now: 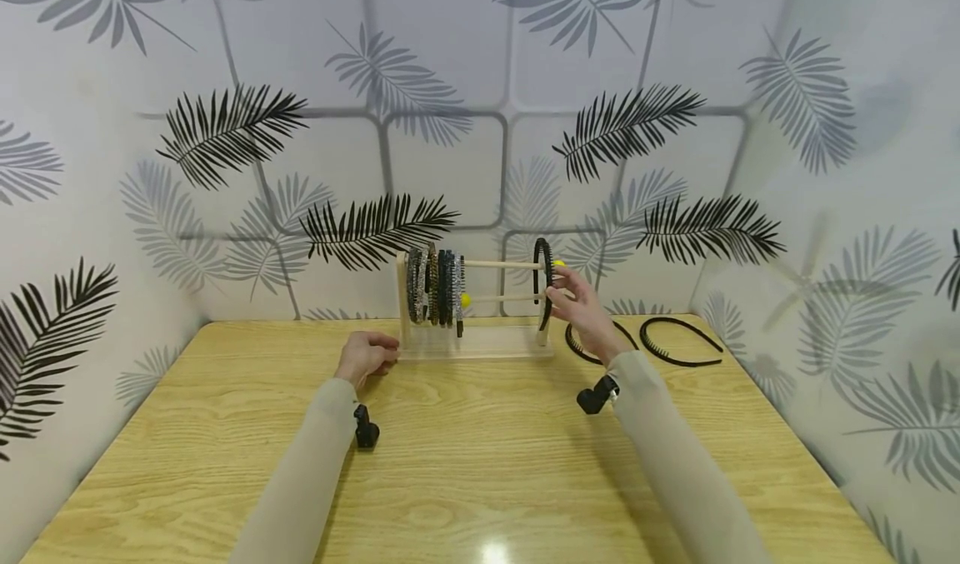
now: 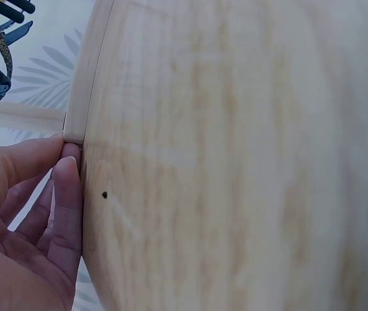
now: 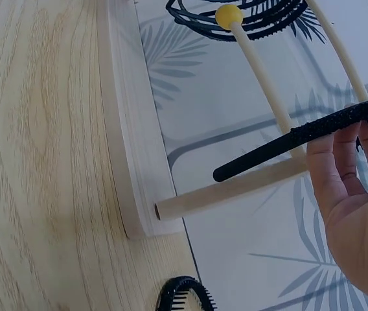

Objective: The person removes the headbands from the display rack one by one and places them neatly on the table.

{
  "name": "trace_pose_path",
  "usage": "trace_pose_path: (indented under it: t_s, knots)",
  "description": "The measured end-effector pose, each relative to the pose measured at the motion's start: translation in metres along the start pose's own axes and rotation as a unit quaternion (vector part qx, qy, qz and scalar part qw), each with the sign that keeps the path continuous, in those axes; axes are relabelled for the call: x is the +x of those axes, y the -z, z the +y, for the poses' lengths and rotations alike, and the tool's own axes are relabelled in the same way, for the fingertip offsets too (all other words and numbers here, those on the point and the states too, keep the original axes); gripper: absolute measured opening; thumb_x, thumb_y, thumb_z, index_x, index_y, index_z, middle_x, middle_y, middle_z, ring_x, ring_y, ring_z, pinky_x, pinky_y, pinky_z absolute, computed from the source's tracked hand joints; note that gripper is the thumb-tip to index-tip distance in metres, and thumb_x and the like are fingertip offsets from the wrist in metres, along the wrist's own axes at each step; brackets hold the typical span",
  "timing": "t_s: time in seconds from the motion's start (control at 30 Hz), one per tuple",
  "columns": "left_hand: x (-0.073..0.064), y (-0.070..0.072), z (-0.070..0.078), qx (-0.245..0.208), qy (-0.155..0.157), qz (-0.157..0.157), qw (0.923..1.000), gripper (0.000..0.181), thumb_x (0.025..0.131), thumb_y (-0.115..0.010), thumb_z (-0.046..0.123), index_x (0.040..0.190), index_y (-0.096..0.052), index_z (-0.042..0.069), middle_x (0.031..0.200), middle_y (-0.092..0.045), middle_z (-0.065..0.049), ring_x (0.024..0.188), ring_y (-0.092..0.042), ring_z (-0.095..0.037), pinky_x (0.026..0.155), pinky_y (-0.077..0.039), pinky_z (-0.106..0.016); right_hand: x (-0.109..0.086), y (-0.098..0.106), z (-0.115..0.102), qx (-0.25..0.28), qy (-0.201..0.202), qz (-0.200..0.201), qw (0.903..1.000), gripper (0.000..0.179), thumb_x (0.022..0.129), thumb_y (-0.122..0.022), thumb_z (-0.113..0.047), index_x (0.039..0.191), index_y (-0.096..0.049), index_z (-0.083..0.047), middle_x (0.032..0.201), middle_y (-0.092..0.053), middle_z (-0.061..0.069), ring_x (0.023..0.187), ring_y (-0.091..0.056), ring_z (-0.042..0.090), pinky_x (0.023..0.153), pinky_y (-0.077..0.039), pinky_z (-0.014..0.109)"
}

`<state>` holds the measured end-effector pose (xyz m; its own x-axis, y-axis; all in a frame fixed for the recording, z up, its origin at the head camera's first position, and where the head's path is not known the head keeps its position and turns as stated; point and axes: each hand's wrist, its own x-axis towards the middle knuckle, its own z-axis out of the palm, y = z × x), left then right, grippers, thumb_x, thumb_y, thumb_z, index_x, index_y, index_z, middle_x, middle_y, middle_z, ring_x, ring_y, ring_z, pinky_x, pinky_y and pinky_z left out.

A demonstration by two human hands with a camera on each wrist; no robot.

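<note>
A wooden headband rack [image 1: 480,349] stands at the back of the table, with several dark and glittery headbands [image 1: 446,287] hanging close together at its left. My left hand [image 1: 366,356] grips the left end of the rack's base, thumb at the corner of the wood [image 2: 74,116]. At the right end, my right hand [image 1: 581,310] pinches a black toothed headband [image 1: 545,285] between thumb and fingers. The right wrist view shows one tip of this headband [image 3: 255,161] crossing in front of the rack's post [image 3: 229,189]. Its arch rises around the upper rod [image 1: 502,265].
Two more black headbands lie on the table at the right; one [image 1: 681,364] is in full view, the other [image 1: 581,351] partly behind my right hand. Yellow balls [image 1: 466,300] cap the rods. A leaf-patterned wall [image 1: 442,164] stands right behind the rack.
</note>
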<state>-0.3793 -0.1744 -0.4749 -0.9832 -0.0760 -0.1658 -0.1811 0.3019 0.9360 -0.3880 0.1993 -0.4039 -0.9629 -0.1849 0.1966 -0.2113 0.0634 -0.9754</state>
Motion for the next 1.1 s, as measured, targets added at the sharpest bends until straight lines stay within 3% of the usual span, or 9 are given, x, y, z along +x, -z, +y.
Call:
trace_pose_path:
  t_s: [0.17,0.37,0.53,0.73,0.93,1.1]
  knots:
    - [0.001,0.0,0.0,0.0,0.0,0.001,1.0,0.026,0.093,-0.065,0.003,0.118,-0.068,-0.002,0.104,-0.072,-0.018,0.071,-0.065,-0.014,0.059,-0.056,-0.025,-0.003,0.008,0.002,-0.003,-0.008,0.007,0.9999,0.053,0.103,-0.052,-0.018,0.151,-0.032,-0.011,0.113,-0.047,-0.002,0.12,-0.051,0.029,0.096,-0.051,0.036]
    - [-0.001,0.001,0.0,0.002,0.0,0.001,1.0,0.025,0.093,-0.065,0.004,0.118,-0.068,-0.002,0.104,-0.072,-0.018,0.072,-0.065,-0.015,0.06,-0.056,-0.026,-0.003,0.017,0.005,-0.001,0.002,0.012,0.9999,0.054,0.103,-0.053,-0.02,0.151,-0.031,-0.008,0.112,-0.047,-0.003,0.105,-0.052,0.015,0.095,-0.051,0.038]
    - [-0.002,0.002,0.0,0.001,0.002,0.002,1.0,0.026,0.094,-0.065,0.004,0.118,-0.068,-0.002,0.105,-0.072,-0.018,0.071,-0.065,-0.016,0.06,-0.056,-0.026,-0.006,0.024,0.005,0.005,0.005,0.022,0.9997,0.057,0.102,-0.055,-0.021,0.152,-0.03,-0.008,0.111,-0.047,-0.005,0.099,-0.052,0.008,0.09,-0.053,0.03]
    - [-0.003,0.002,0.001,0.004,0.0,0.001,1.0,0.026,0.094,-0.064,0.004,0.119,-0.068,-0.002,0.105,-0.072,-0.019,0.071,-0.065,-0.015,0.06,-0.056,-0.026,-0.009,0.03,0.005,-0.002,0.004,0.028,0.9996,0.059,0.102,-0.055,-0.023,0.153,-0.029,-0.009,0.113,-0.047,-0.006,0.099,-0.053,0.007,0.091,-0.053,0.029]
    - [-0.002,0.001,0.0,0.01,0.002,0.007,0.9999,0.025,0.094,-0.065,0.004,0.118,-0.069,-0.001,0.104,-0.072,-0.018,0.071,-0.065,-0.014,0.061,-0.056,-0.026,-0.013,0.037,0.006,-0.012,0.006,0.036,0.9993,0.059,0.102,-0.055,-0.023,0.154,-0.029,-0.01,0.114,-0.047,-0.007,0.105,-0.052,0.013,0.098,-0.048,0.037]
    - [-0.001,0.0,-0.001,0.006,-0.005,0.005,1.0,0.026,0.093,-0.064,0.003,0.119,-0.068,-0.002,0.104,-0.072,-0.018,0.071,-0.065,-0.015,0.06,-0.056,-0.026,-0.017,0.04,0.005,-0.007,0.009,0.045,0.9989,0.056,0.102,-0.055,-0.022,0.152,-0.033,-0.01,0.11,-0.048,-0.008,0.105,-0.052,0.011,0.091,-0.047,0.029]
